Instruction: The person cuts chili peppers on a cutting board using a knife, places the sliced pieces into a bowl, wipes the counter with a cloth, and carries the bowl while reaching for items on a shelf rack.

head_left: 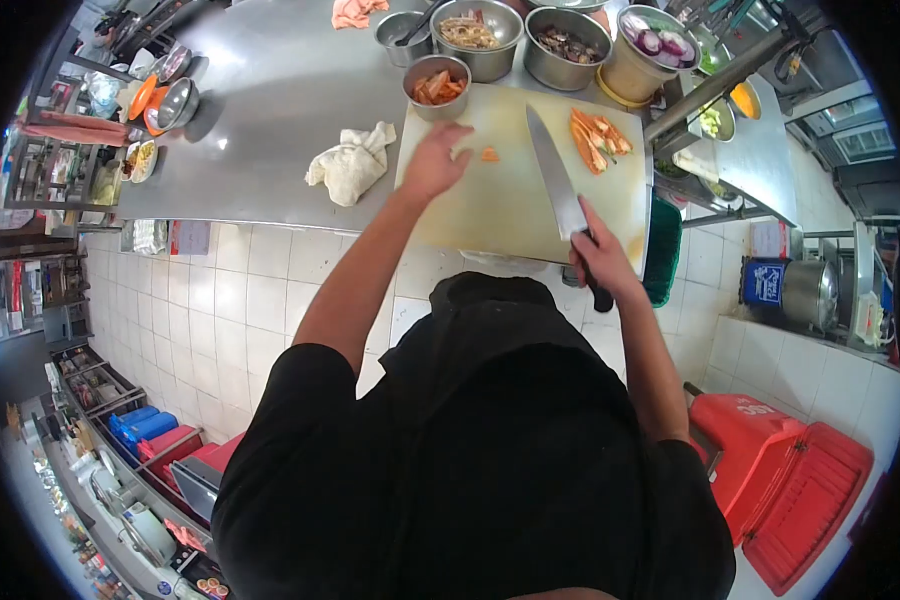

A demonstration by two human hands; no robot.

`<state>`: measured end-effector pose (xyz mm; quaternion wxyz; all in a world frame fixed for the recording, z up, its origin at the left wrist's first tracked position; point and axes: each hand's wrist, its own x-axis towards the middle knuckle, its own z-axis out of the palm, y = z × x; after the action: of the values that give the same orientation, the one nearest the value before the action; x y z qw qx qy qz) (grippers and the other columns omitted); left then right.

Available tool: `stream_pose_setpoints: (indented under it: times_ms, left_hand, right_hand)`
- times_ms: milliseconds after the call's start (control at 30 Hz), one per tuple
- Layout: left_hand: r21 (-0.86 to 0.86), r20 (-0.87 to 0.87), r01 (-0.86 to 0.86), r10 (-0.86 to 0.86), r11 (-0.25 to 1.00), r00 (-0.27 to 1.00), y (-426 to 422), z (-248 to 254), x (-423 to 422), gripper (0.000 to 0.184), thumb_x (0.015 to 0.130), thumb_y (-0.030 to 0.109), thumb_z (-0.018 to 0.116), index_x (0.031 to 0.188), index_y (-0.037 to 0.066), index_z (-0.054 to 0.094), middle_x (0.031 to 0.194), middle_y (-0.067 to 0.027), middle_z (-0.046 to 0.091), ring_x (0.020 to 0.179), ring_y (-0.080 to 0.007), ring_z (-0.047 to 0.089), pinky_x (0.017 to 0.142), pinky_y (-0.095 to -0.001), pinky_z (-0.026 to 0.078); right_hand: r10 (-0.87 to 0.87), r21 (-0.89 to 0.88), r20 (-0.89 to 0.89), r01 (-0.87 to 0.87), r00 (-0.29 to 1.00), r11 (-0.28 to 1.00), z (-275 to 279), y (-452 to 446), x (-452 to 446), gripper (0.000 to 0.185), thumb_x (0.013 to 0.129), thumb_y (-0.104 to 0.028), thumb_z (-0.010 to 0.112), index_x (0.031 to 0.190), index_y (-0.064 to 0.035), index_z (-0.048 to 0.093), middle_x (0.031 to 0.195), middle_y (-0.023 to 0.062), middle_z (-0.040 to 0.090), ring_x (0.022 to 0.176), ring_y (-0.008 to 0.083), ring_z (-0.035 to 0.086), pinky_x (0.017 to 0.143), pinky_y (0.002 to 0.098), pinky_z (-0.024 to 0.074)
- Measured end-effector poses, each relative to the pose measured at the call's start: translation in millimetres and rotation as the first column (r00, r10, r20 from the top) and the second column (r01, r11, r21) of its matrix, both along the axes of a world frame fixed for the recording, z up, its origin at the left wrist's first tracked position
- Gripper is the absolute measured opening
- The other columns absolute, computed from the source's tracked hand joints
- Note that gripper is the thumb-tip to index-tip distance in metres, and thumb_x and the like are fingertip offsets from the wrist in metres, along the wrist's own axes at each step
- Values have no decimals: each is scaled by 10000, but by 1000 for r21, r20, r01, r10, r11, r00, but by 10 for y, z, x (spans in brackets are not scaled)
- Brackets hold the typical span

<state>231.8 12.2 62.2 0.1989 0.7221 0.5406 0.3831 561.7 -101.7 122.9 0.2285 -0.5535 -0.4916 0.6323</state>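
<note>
My right hand (606,256) is wrapped round the black handle of a large chef's knife (555,175), whose blade points away from me over the cutting board (470,215). With fingers spread, my left hand (437,163) is over the board's left side, just below a small metal bowl (438,88) of orange-red cut pieces. Close to its fingertips lie a few small orange pieces (489,154) on the board. Right of the blade, orange pepper pieces (597,138) rest near the board's upper right corner.
A crumpled white cloth (351,164) lies on the steel table (240,130) left of the board. Along the back stand metal bowls, including one of pale strips (470,32), one of dark pieces (567,45), and a container of red onions (658,42). A green bin (664,250) is at right.
</note>
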Motion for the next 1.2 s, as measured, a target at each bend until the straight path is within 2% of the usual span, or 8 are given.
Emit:
stream_pose_setpoints:
  times_ms: [167,367,467,533,700,900,1000,1200]
  left_hand:
    - [70,-192,126,-110,990,975,3,-466,337,282,862,93,729,1142,64,717,1080,-134,660,939,-299,669,805,-390,565]
    - [-96,22,79,-77,992,997,97,-257,490,180,874,34,651,1032,51,734,985,-153,667,948,-355,661,855,-437,544]
    - [174,15,2,-5,985,1000,281,-33,309,177,880,24,653,1035,49,735,1025,-155,678,936,-359,667,853,-430,547]
    - [338,92,-79,50,938,994,499,244,117,177,880,21,657,1036,39,738,1047,-161,688,950,-354,672,868,-417,550]
    - [306,14,-146,149,941,989,683,564,-224,184,873,39,689,1051,22,732,1026,-174,695,950,-332,684,849,-385,562]
    - [-58,102,-48,54,997,993,213,113,567,211,862,84,740,1069,43,738,1021,-158,693,837,-254,700,787,-363,573]
    - [-138,226,62,-29,989,974,208,-257,1139,261,857,163,775,1089,51,736,1021,-153,698,808,-242,698,772,-360,573]
    - [-325,92,81,-54,942,994,407,-322,1838,316,863,226,782,1100,23,734,1000,-124,724,851,-201,708,813,-332,575]
  right_hand:
    - [-86,-161,-120,66,989,985,-490,-428,-118,719,1028,-106,500,1650,-274,181,740,41,580,505,119,538,448,287,479]
    - [9,-129,-158,-30,987,991,-328,-290,-421,720,1025,-127,535,1648,-265,202,755,38,582,535,113,534,482,297,499]
    - [103,16,-44,-102,994,995,114,-126,-497,726,1025,-139,550,1649,-261,202,743,23,571,561,92,535,481,293,486]
    - [133,125,21,-134,991,983,430,24,-515,711,999,-136,566,1629,-233,252,751,93,614,577,202,609,531,360,525]
    - [-84,501,402,-142,912,854,474,-147,11,643,936,-108,608,1543,-169,405,945,271,689,800,475,660,742,525,534]
    - [-203,349,665,-58,719,935,272,-903,858,620,900,-110,641,1495,-156,474,988,289,696,910,481,662,799,568,515]
    - [-217,370,673,-68,707,927,-42,-899,906,612,900,-111,638,1489,-156,480,967,291,696,905,482,662,801,575,514]
    - [-126,306,588,-76,799,949,-1,-968,693,607,909,-129,633,1496,-155,477,1023,307,690,955,508,652,850,563,520]
